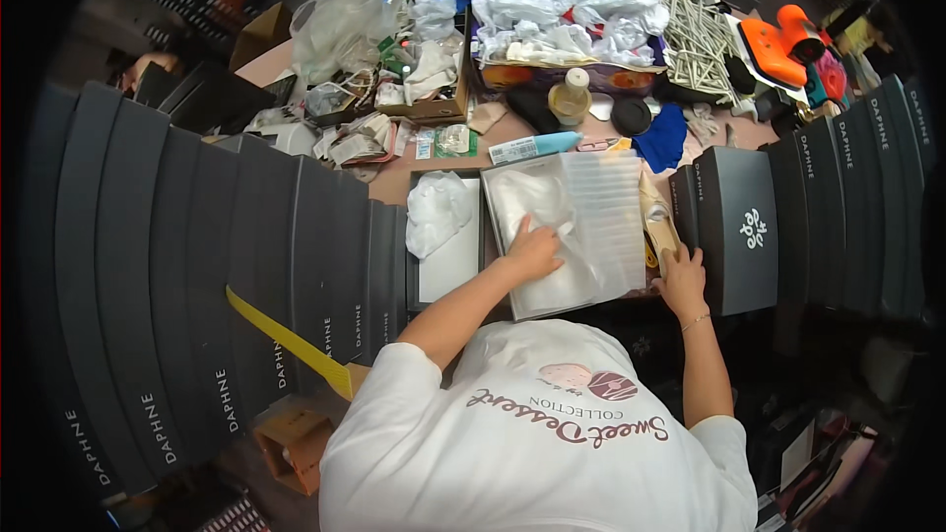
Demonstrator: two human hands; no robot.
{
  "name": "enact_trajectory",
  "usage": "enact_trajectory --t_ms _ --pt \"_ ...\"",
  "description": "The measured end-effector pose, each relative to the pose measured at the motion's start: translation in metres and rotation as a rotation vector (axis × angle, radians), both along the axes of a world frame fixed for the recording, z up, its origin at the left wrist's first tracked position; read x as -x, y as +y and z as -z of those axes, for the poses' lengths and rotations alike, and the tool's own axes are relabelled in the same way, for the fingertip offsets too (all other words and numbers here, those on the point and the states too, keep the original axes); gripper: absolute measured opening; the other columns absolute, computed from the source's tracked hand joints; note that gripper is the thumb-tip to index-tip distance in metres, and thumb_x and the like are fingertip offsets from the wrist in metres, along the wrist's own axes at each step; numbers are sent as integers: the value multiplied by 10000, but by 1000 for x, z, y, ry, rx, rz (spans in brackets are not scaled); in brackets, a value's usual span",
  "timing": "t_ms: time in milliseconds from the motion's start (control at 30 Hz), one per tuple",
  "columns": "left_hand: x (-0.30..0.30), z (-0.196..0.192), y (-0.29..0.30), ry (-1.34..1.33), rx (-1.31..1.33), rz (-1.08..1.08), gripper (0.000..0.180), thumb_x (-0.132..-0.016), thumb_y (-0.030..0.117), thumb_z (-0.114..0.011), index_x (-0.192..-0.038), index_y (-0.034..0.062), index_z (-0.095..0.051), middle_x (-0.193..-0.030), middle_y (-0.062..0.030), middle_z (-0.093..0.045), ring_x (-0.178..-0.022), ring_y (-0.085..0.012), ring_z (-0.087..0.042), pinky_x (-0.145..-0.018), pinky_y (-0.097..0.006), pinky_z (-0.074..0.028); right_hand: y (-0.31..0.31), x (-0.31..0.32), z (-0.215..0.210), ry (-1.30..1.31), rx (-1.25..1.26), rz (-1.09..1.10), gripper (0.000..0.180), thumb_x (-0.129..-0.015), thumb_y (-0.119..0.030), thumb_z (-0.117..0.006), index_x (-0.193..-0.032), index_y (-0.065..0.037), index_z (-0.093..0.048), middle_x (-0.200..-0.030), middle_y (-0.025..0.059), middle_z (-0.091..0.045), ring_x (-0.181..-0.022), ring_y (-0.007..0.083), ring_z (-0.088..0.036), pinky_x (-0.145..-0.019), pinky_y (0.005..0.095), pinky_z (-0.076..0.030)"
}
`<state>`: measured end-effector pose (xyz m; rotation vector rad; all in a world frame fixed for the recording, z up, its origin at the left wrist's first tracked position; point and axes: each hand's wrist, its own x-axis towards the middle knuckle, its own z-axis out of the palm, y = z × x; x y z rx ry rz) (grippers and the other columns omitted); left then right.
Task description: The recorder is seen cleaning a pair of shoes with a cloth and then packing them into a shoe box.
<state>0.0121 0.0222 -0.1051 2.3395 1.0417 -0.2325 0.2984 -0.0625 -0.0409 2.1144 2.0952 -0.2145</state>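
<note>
My left hand [535, 250] lies with fingers stretched over white, filmy wrapping [532, 195] in a shallow box [512, 307] in front of me. What is under the wrapping is hidden. A stack of translucent, ribbed plastic sheets or bags [609, 222] covers the box's right side. My right hand [682, 281], fingers apart, touches the near end of a long tan object [661, 230] between the stack and the dark boxes; its kind is unclear. To the left, an open box [448, 281] with a white inside holds crumpled white tissue [439, 212].
Dark shoe boxes stand in rows at left [246, 236] and right [744, 227]. Behind the work are a bottle [570, 99], a blue cloth [662, 138], a carton of white plastic bags [567, 10], pale sticks [700, 44] and an orange tool [778, 49]. A yellow strip [286, 340] slants at left.
</note>
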Motion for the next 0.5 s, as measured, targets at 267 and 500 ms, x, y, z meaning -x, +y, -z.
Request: enact_trajectory --t_ms 267,500 --pt "127 21 55 -53 -361 -968 589 -840 388 -603 -1288 50 -422 -1050 -235 -556 -994 -381 -546 -805 -472 -442 -2 -15 33 224 109 48 660 -641 -190 -787 -1224 -105 -491 -1238 144 -476 -966 373 -552 -798 422 -503" --pt "124 53 75 151 -146 -854 540 -834 473 -563 -1150 36 -535 -951 -231 -634 -894 -388 -626 -748 -463 -496 3 -29 50 189 125 61 671 -651 -207 -781 -1243 -112 -478 -1288 135 -460 -929 381 -575 -806 421 -499"
